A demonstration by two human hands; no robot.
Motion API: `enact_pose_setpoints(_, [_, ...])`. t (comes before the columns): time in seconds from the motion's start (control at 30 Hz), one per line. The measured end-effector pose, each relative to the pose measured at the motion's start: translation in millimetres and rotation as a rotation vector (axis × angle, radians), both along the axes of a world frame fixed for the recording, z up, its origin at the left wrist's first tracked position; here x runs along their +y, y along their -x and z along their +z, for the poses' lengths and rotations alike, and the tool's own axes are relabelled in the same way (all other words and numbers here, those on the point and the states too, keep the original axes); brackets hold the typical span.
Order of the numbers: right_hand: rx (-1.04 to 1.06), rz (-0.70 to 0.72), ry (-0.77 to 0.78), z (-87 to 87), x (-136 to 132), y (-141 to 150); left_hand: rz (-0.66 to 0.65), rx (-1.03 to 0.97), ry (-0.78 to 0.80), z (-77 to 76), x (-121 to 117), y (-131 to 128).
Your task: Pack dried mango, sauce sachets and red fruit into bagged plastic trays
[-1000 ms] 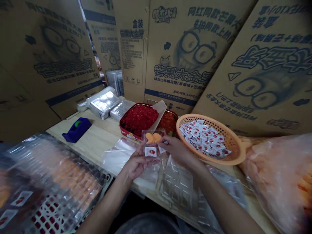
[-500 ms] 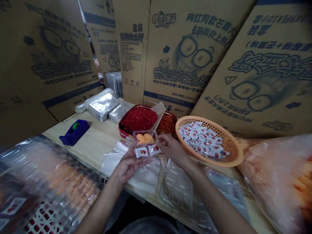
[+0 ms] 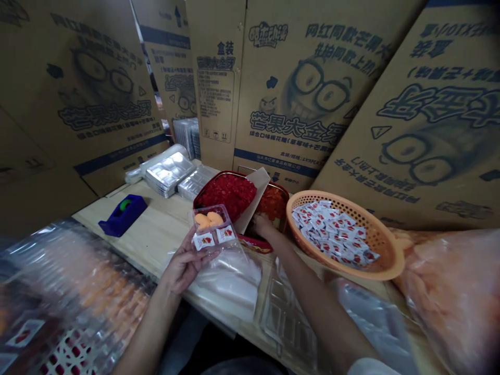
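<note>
My left hand [image 3: 184, 264] grips a clear plastic tray [image 3: 225, 216] by its near left edge, tilted above the table. Inside the tray are orange candies [image 3: 209, 221] in the far part and two white sachets with red prints [image 3: 204, 240] in the near part. My right hand [image 3: 261, 225] reaches down into the right side of a red tin [image 3: 255, 247]; its fingertips are hidden there. A white divider [image 3: 253, 202] splits the tin. Dark red wrapped-looking pieces [image 3: 228, 191] fill the left side, orange-red ones [image 3: 274, 201] the right.
An orange basket [image 3: 392, 260] of sachets stands right of the tin. Clear trays [image 3: 289, 312] and plastic bags [image 3: 230, 286] lie in front. Stacked trays [image 3: 170, 172] and a blue tape dispenser [image 3: 124, 214] sit left. Cardboard boxes [image 3: 273, 140] wall the back.
My right hand has left the tray and gone right, down into the tin's right side. My left hand has carried the tray a little to the left.
</note>
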State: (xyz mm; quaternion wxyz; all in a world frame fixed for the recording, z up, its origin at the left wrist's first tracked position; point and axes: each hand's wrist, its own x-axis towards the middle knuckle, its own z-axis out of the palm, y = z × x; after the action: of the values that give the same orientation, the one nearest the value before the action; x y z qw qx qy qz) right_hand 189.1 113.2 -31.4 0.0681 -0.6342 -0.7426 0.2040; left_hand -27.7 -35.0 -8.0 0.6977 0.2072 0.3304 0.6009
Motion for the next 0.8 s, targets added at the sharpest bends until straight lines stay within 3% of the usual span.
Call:
enact_pose_setpoints(0.17, [0.041,-0.005,0.048,-9.8,8.2,5.9,0.000,-0.008,-0.008,-5.3,5.2,-0.2])
enact_pose_setpoints(0.33, [0.080,-0.027,0.050,-8.9,5.5,-6.5,0.011,-0.032,0.001,-11.7,12.6,-2.7])
enact_pose_setpoints(0.63, [0.321,-0.045,-0.074,13.0,-16.6,-30.1,-0.019,-0.046,0.011,-18.2,16.6,-5.4])
enact_pose_setpoints(0.8, [0.581,0.158,-0.083,37.9,-54.2,-21.6,-0.025,-0.030,-0.005,-14.1,16.4,-6.1])
